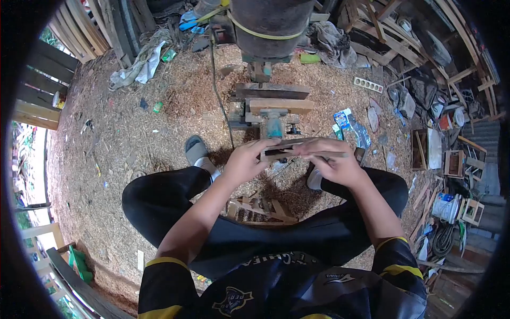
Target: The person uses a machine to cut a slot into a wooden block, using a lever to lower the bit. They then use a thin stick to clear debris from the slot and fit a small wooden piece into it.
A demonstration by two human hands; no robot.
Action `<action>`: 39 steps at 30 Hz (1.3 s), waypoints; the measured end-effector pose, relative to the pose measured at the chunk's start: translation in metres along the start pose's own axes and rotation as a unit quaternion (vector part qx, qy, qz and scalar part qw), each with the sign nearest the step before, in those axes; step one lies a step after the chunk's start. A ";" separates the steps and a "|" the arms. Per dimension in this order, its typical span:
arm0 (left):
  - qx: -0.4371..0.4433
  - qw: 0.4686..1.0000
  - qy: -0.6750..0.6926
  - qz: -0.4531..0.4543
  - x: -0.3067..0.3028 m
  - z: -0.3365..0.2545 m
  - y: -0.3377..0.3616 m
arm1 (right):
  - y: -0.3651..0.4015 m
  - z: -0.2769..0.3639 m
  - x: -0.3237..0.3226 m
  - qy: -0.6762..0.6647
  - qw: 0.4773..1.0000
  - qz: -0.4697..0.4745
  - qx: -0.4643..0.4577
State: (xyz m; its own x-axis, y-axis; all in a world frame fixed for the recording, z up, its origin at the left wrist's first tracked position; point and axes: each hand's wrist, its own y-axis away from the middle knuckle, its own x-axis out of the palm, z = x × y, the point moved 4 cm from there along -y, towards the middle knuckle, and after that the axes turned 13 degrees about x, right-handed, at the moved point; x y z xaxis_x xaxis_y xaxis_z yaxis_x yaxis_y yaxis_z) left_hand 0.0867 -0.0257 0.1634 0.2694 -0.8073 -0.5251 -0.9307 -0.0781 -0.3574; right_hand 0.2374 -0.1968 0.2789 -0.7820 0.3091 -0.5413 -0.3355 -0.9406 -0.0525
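Between my two hands is a small, narrow wooden frame (274, 157) with a dark hollow inside, held in front of my knees. My left hand (247, 162) grips its left end, fingers along the upper edge. At the right end, my right hand (334, 162) is closed around the wood, its fingers reaching over the top and the hollow side. The right fingers partly cover the frame, so its full shape is hidden. Just beyond it stands a teal vise (273, 125) with wooden jaw boards (281, 105).
A large dark cylinder (271, 24) with a yellow band rises behind the vise. A black cable (217, 90) runs down on its left. Wood shavings cover the ground. A slatted wooden piece (260, 210) lies between my legs. Scrap wood and small wooden boxes (454, 162) crowd the right side.
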 end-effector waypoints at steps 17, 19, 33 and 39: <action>-0.012 1.000 0.021 -0.009 0.003 -0.006 -0.010 | 0.003 -0.002 0.001 -0.128 0.990 0.013 -0.054; -0.025 0.999 0.014 -0.015 0.004 -0.005 -0.010 | 0.000 -0.001 0.011 -0.180 0.983 0.025 -0.032; -0.077 0.996 -0.024 0.023 -0.002 -0.008 -0.005 | -0.016 -0.005 0.035 -0.269 0.960 -0.045 -0.059; -0.059 0.997 -0.049 0.006 -0.007 -0.015 -0.009 | -0.023 -0.002 0.036 -0.425 0.904 -0.044 0.006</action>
State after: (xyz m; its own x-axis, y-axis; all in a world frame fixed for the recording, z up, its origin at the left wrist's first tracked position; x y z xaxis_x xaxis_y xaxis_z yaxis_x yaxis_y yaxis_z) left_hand 0.0892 -0.0280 0.1817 0.2760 -0.7478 -0.6038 -0.9550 -0.1424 -0.2602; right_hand 0.2178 -0.1643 0.2593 -0.8713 0.3846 0.3047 -0.4185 -0.9067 -0.0523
